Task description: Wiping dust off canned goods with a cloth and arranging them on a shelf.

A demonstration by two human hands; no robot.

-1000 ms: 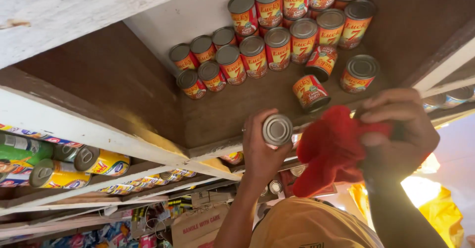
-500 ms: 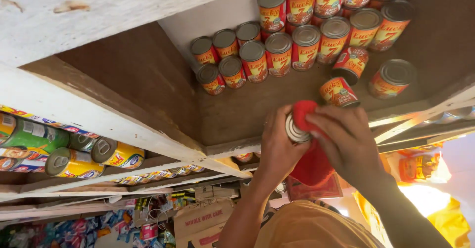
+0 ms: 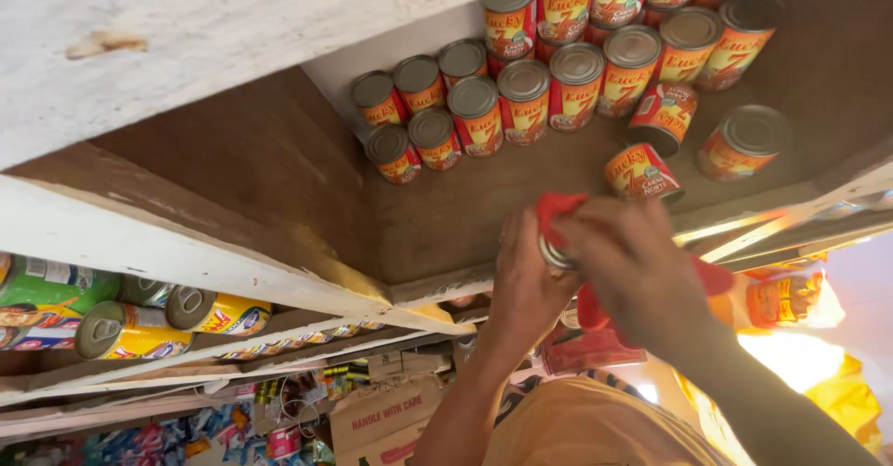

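A small grocery shop.
Wooden shelves carry rows of red-and-yellow labelled tins, more yellow cans sit lower down, with cardboard cartons and packaged goods below.

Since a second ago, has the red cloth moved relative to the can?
Yes. The right hand brought the red cloth leftward onto the can held by the left hand, below the wooden shelf.

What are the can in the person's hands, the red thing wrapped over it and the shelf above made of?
The can looks like metal: its end is grey and shiny with a raised rim. The red thing seems to be soft cloth, since it folds and drapes around the can under the right hand. The shelf looks like wood, brown and matt inside, with worn white paint on its edges.
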